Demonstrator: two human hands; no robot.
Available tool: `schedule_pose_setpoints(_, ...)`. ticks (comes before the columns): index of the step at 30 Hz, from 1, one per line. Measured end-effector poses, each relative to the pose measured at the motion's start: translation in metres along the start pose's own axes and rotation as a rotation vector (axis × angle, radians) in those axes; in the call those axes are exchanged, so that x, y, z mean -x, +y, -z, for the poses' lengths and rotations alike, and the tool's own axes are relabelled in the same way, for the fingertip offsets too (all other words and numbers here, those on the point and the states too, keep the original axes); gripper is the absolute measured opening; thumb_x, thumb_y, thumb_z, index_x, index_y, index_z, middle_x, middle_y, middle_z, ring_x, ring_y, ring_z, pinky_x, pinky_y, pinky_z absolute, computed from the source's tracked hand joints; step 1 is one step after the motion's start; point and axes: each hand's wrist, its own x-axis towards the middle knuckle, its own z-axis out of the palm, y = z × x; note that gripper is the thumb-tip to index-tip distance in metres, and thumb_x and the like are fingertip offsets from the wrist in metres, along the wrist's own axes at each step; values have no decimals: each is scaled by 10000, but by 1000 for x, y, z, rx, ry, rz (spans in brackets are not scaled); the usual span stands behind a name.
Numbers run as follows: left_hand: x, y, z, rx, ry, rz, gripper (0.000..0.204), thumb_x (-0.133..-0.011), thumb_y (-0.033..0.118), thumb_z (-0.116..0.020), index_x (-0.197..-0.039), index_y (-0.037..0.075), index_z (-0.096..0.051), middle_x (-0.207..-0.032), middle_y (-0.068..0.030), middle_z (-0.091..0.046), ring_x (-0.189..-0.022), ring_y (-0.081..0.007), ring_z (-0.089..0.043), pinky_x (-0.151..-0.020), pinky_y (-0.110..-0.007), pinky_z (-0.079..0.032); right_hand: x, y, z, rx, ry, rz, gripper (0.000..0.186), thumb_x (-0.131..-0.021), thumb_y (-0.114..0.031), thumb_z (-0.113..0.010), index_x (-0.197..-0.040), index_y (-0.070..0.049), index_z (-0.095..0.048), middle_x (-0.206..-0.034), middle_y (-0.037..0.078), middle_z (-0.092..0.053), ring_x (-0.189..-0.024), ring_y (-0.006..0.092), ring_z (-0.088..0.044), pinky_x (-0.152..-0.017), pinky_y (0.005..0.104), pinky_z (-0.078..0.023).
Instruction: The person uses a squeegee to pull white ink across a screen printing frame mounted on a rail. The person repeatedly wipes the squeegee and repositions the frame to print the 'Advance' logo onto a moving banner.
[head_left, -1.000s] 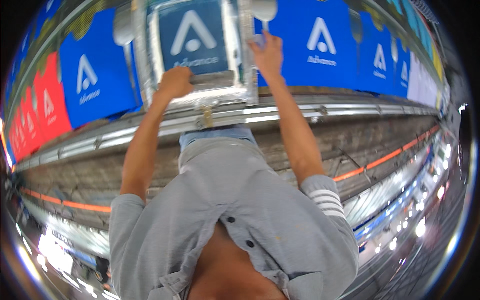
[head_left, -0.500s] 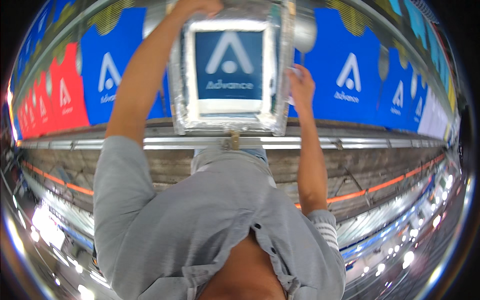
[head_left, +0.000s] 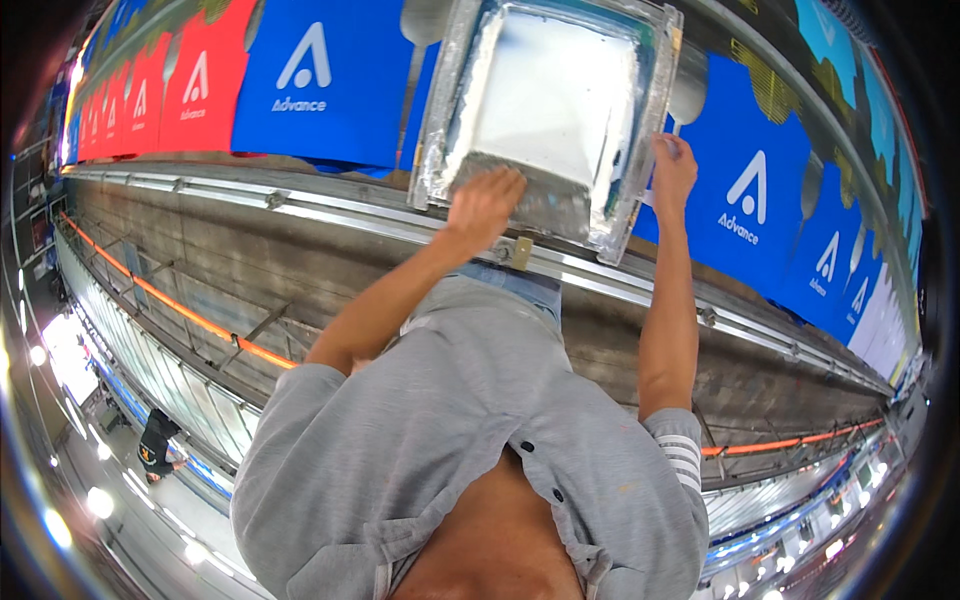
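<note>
A silvery, tape-edged printing screen (head_left: 440,130) lies over the row of shirts in front of me. White ink (head_left: 555,90) covers most of its mesh. My left hand (head_left: 487,205) is closed on the left part of a wide grey squeegee (head_left: 552,203), which sits inside the screen's near end. My right hand (head_left: 676,172) is at the screen's right edge, its fingers pinched together. A small whitish bit shows between those fingers, too small to name.
Blue shirts (head_left: 335,100) with white prints lie on both sides of the screen, with red shirts (head_left: 200,85) farther left. A metal rail (head_left: 390,220) runs along the near table edge. An orange pipe (head_left: 200,320) runs below. Another person (head_left: 157,445) is far off at lower left.
My left hand has come from the screen's far end to its near end. White ink now covers the mesh where a dark area with a design showed. The view has tilted and shifted.
</note>
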Motion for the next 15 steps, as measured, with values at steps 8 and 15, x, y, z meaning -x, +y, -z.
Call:
schedule_pose_setpoints(8,14,-45,56,172,-183,124,384,-683,-36,-620,-1052,55,-682,-1055,-106,-709,-998,-305,-683,-833,-435,-556,29,-45,-44,-270,89,107,230,-864,-235,-731,-985,-41,-754,-892,64,-721,-753,155,-589,-725,335,-488)
schedule_pose_setpoints(15,64,-235,155,6,-313,157,430,-681,-22,-633,-1080,116,-715,-1037,-103,-726,-955,-315,-686,-788,-443,-546,122,-130,-241,-239,131,220,205,-929,-183,-634,-1024,-18,-710,-921,148,-718,-840,255,-682,-785,366,-525)
